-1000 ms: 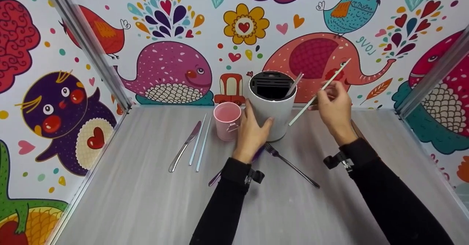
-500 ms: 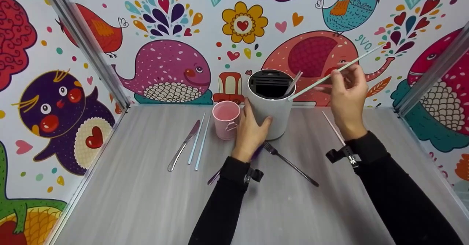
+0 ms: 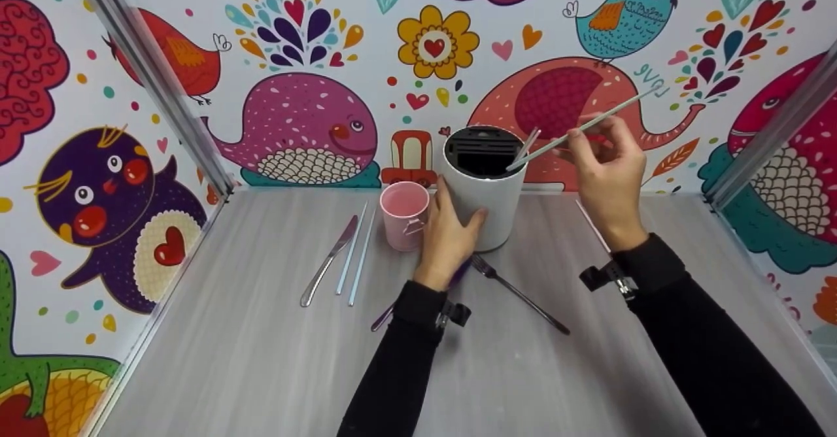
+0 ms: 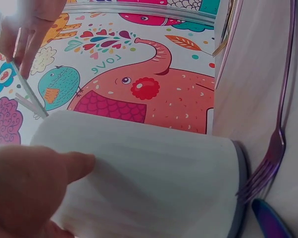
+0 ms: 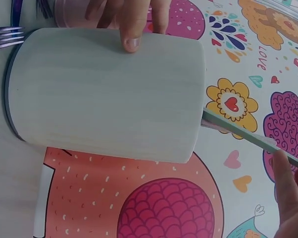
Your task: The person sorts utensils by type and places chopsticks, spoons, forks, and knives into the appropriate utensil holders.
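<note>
My left hand (image 3: 451,237) holds the side of a white cylindrical utensil holder (image 3: 500,211) with a black slotted top, thumb toward the front. The holder stands upright on the table. Between the thumb and fingers of my right hand (image 3: 609,178) is a pinched pale green straw (image 3: 621,108), slanting down to the left. Its lower end overlaps the black opening at the holder's right rim. Pinkish clear straws (image 3: 531,140) stick out of the holder there. In the right wrist view, the green straw (image 5: 240,131) reaches the rim from my fingertips.
Left of the holder stands a pink mug (image 3: 404,224). Farther left lie two pale blue straws (image 3: 363,257) and a silver knife (image 3: 329,263). A dark fork (image 3: 526,299) lies in front; a purple utensil (image 3: 382,319) is partly under my left arm. Another straw (image 3: 592,225) lies by my right wrist.
My right hand first moved right and up, tilting the green straw, then came back left, bringing its lower end over the holder's opening. My left hand stays on the holder.
</note>
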The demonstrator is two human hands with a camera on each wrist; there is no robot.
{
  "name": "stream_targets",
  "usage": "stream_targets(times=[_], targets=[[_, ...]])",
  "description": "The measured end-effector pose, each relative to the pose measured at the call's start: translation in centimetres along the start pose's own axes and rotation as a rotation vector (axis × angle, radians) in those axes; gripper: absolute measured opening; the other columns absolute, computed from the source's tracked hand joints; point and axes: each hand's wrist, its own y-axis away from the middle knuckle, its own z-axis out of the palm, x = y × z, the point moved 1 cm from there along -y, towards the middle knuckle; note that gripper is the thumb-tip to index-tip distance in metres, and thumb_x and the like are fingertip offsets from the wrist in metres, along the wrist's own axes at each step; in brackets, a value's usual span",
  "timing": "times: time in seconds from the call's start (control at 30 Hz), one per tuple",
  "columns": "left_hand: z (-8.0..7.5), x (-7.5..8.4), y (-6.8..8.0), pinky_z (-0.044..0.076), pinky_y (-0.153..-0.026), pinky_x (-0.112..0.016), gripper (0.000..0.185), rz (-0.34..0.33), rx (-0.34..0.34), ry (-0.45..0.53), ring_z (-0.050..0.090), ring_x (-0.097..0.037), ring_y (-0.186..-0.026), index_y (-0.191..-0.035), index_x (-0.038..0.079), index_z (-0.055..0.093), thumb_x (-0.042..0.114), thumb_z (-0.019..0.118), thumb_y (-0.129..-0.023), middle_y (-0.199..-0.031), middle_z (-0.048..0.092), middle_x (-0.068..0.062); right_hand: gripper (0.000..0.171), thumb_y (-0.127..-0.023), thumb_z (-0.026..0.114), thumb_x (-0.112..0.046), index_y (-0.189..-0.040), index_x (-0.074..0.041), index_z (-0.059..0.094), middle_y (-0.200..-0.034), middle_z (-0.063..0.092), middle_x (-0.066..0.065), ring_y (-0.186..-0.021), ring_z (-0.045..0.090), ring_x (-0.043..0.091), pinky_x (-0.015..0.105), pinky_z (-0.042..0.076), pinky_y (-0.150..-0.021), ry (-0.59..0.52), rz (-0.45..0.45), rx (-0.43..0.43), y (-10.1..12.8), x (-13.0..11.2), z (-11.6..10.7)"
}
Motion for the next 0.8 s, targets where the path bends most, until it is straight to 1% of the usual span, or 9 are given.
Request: stream_targets(times=[0.1, 0.2, 0.3, 0.37, 0.47, 0.57, 0.63, 0.7, 0.8], targets=[[-0.1, 0.1, 0.0, 0.035, -0.118, -0.046, 0.1, 0.004, 0.003, 0.008, 0.041, -0.032, -0.143, -0.161, 0.018, 0.007, 0.05, 0.069, -0.089, -0.16, 0.032, -0.015, 0.021, -0.093, 0.067, -0.01, -0.111, 0.001, 0.068, -0.099, 0.064, 0.024, -0.085, 0.074, 0.034, 0.035, 0.06, -0.077, 0.08, -0.028, -0.017, 0.1, -0.1, 0.2], [-0.1, 0.1, 0.0, 0.035, -0.118, -0.046, 0.1, 0.005, 0.002, 0.017, 0.04, -0.032, -0.144, -0.161, 0.017, 0.008, 0.049, 0.069, -0.089, -0.16, 0.031, -0.015, 0.019, -0.095, 0.066, -0.014, -0.108, -0.002, 0.071, -0.098, 0.069, 0.02, -0.083, 0.075, 0.026, 0.03, 0.06, -0.075, 0.182, -0.074, -0.024, 0.3, -0.1, 0.5], [-0.1, 0.0, 0.0, 0.035, -0.118, -0.046, 0.099, 0.008, 0.003, 0.021, 0.04, -0.032, -0.144, -0.161, 0.016, 0.009, 0.049, 0.069, -0.089, -0.16, 0.032, -0.016, 0.016, -0.095, 0.066, -0.015, -0.105, -0.005, 0.074, -0.094, 0.071, 0.015, -0.078, 0.075, 0.015, 0.024, 0.06, -0.071, 0.305, -0.143, -0.023, 0.5, 0.1, 0.8], [0.0, 0.0, 0.0, 0.035, -0.118, -0.046, 0.099, 0.015, 0.007, 0.02, 0.04, -0.032, -0.144, -0.161, 0.015, 0.01, 0.048, 0.069, -0.089, -0.16, 0.032, -0.016, 0.015, -0.094, 0.067, -0.014, -0.105, -0.006, 0.074, -0.092, 0.072, 0.015, -0.075, 0.075, 0.013, 0.02, 0.059, -0.07, 0.366, -0.174, -0.023, 0.6, 0.4, 1.0], [0.0, 0.0, 0.0, 0.034, -0.118, -0.046, 0.099, 0.026, 0.012, 0.018, 0.038, -0.031, -0.145, -0.161, 0.014, 0.01, 0.048, 0.069, -0.089, -0.16, 0.032, -0.017, 0.016, -0.093, 0.067, -0.012, -0.108, -0.007, 0.071, -0.09, 0.073, 0.017, -0.073, 0.074, 0.017, 0.016, 0.057, -0.069, 0.41, -0.188, -0.028, 0.8, 0.7, 1.1], [0.0, -0.1, 0.1, 0.034, -0.118, -0.045, 0.099, 0.028, 0.015, 0.013, 0.038, -0.031, -0.145, -0.161, 0.014, 0.01, 0.048, 0.069, -0.089, -0.16, 0.032, -0.017, 0.018, -0.093, 0.068, -0.014, -0.11, -0.006, 0.068, -0.089, 0.074, 0.018, -0.073, 0.073, 0.022, 0.014, 0.055, -0.069, 0.44, -0.178, -0.044, 0.9, 1.1, 1.2], [0.0, -0.1, 0.1, 0.035, -0.118, -0.044, 0.099, 0.026, 0.016, 0.012, 0.039, -0.031, -0.145, -0.161, 0.015, 0.01, 0.049, 0.069, -0.089, -0.16, 0.032, -0.016, 0.019, -0.094, 0.067, -0.018, -0.108, -0.005, 0.068, -0.087, 0.074, 0.016, -0.073, 0.072, 0.021, 0.014, 0.055, -0.069, 0.458, -0.173, -0.052, 1.0, 1.4, 1.2], [0.0, -0.1, 0.1, 0.035, -0.118, -0.044, 0.1, 0.024, 0.018, 0.012, 0.039, -0.031, -0.145, -0.161, 0.015, 0.01, 0.049, 0.069, -0.089, -0.16, 0.033, -0.016, 0.021, -0.095, 0.066, -0.021, -0.106, -0.003, 0.068, -0.085, 0.074, 0.012, -0.072, 0.071, 0.016, 0.014, 0.055, -0.069, 0.484, -0.173, -0.056, 0.9, 2.1, 1.0], [0.0, -0.1, 0.1, 0.035, -0.118, -0.044, 0.1, 0.025, 0.021, 0.011, 0.04, -0.031, -0.145, -0.161, 0.015, 0.01, 0.049, 0.069, -0.088, -0.159, 0.033, -0.016, 0.02, -0.096, 0.066, -0.024, -0.104, -0.007, 0.071, -0.082, 0.074, 0.004, -0.069, 0.068, 0.009, 0.012, 0.053, -0.066, 0.532, -0.174, -0.053, 0.8, 3.4, 0.7]])
